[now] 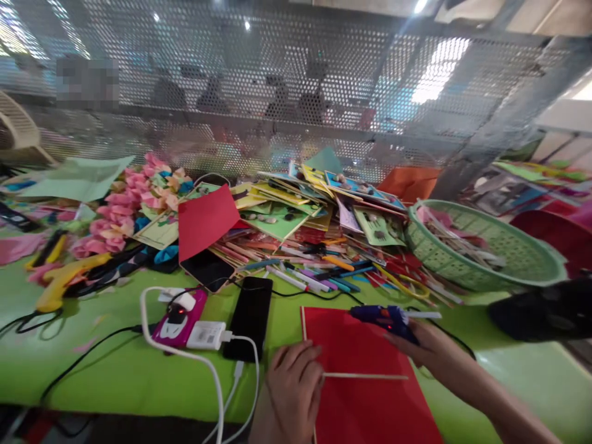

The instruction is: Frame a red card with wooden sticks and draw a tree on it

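A red sheet of paper [365, 401] lies on the green table in front of me. My left hand [293, 388] rests on its left edge, fingers closed on the end of a thin wooden stick [370, 375] that lies across the sheet. My right hand [428, 351] grips a blue glue gun [383, 317] at the sheet's upper right, its nozzle pointing left.
Two black phones [250, 314], a pink device [178, 324] and a white charger [206, 335] with cables lie left of the sheet. Behind are piles of coloured cards, pens [314, 277], pink paper flowers [124, 213], a yellow glue gun [60, 280] and a green basket [531, 259]. A perforated metal screen closes the back.
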A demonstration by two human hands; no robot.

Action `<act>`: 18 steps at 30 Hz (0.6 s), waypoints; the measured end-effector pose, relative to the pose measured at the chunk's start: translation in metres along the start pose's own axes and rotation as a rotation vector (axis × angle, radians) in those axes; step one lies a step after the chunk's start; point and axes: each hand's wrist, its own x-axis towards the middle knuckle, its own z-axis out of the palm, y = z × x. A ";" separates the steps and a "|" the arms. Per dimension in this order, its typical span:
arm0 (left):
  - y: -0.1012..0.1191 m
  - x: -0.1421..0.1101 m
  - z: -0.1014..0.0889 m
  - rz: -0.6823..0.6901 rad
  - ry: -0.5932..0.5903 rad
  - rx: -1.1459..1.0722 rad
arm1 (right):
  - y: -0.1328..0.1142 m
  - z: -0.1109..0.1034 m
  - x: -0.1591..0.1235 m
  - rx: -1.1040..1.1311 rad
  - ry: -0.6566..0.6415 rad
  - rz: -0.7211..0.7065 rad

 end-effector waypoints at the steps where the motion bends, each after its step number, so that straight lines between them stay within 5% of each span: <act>1: 0.000 0.000 0.000 0.005 -0.001 0.004 | 0.001 0.000 0.000 0.004 -0.015 0.007; 10: 0.001 0.002 0.002 0.008 0.072 0.002 | -0.002 0.016 0.014 0.088 -0.090 -0.091; 18: -0.003 -0.008 0.017 -0.052 0.099 -0.028 | 0.049 0.024 0.011 0.114 -0.014 0.036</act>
